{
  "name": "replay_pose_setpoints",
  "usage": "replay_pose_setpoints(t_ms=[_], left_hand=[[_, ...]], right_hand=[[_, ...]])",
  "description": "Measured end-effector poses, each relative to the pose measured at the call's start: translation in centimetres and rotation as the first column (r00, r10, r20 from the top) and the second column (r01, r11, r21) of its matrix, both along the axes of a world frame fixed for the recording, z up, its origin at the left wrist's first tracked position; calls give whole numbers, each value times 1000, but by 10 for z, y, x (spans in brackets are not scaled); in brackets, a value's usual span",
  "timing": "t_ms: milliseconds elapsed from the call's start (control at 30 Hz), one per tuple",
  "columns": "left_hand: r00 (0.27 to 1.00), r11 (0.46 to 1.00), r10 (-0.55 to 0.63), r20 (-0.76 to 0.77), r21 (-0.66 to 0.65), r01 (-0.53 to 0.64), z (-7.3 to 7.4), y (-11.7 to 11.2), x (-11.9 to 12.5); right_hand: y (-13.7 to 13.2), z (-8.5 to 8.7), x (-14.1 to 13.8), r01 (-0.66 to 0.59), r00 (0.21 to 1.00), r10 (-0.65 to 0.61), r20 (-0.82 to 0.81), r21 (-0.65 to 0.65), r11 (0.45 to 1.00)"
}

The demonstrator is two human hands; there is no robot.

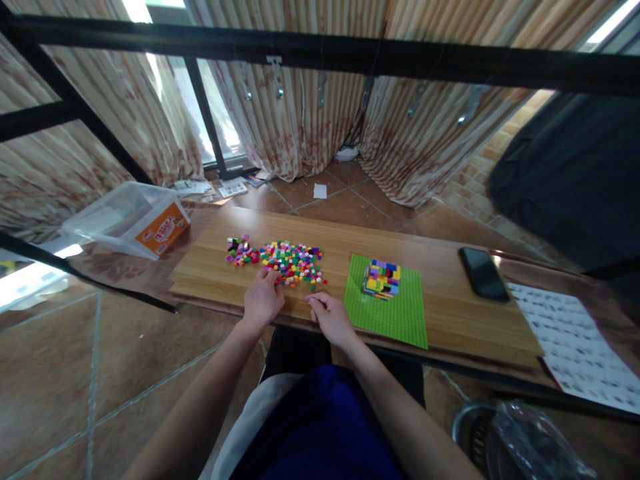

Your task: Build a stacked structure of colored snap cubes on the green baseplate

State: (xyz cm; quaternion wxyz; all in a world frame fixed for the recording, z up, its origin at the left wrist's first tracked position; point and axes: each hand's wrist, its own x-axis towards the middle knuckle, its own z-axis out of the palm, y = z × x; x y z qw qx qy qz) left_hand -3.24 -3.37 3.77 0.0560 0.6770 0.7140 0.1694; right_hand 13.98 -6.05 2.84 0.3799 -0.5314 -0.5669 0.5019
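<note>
A: Nearest me, bottom of the head view: a deep blue top (315, 427), with both forearms reaching out past it. What are you getting beyond?

B: A long wood-grain board (430, 250), its grain running lengthwise, laid over brown cloth (113, 263) that shows at either end. And there's the left hand (264, 299), fingers curled, right at the near edge of the loose bricks (295, 263)!

A: Gripping one?

B: Can't tell from where I sit; the fingertips blend into the colours. The right hand (333, 317) is narrow, thumb and finger drawn together, between the pile and the green baseplate (385, 320). Whether a brick sits in that pinch, I can't make out.

A: And on the plate?

B: A multicoloured brick block (383, 280), upright, towards the far side. A smaller pink-and-purple cluster (243, 252) lies just left of the main pile.

A: Run me along the ends.

B: Clear plastic bin (117, 213) with an orange label, left; black phone (484, 273) on the board, right; then a printed sheet (575, 340) at that end.

A: And the room?

B: Dark metal rail (320, 45) across the top, striped curtains (310, 120) behind it, brown floor tiles (150, 413) below, bright daylight through the gap on the left!
</note>
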Motion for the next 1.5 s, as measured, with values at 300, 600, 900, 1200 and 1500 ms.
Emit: replay_pose_setpoints(t_ms=[300, 600, 900, 1200, 1500], left_hand=[[999, 1000, -8, 41, -16, 9, 2, 7, 0], [989, 998, 5, 146, 57, -13, 3, 7, -4], [924, 981, -187, 335, 110, 159, 10, -12, 31], [866, 931, -344, 361, 14, 364, -6, -22, 62], [869, 932, -354, 346, 201, 301, -12, 4, 51]], right_hand=[[-3, -3, 2, 45, 999, -45, -19, -14, 999], [-13, 21, 20, 106, 848, -228, -478, -269, 957], [-21, 45, 90, 427, 787, -437, -435, -128, 895], [-15, 33, 136, 641, 699, -600, -389, -29, 767], [-16, 29, 136, 596, 622, -572, -534, -151, 789]])
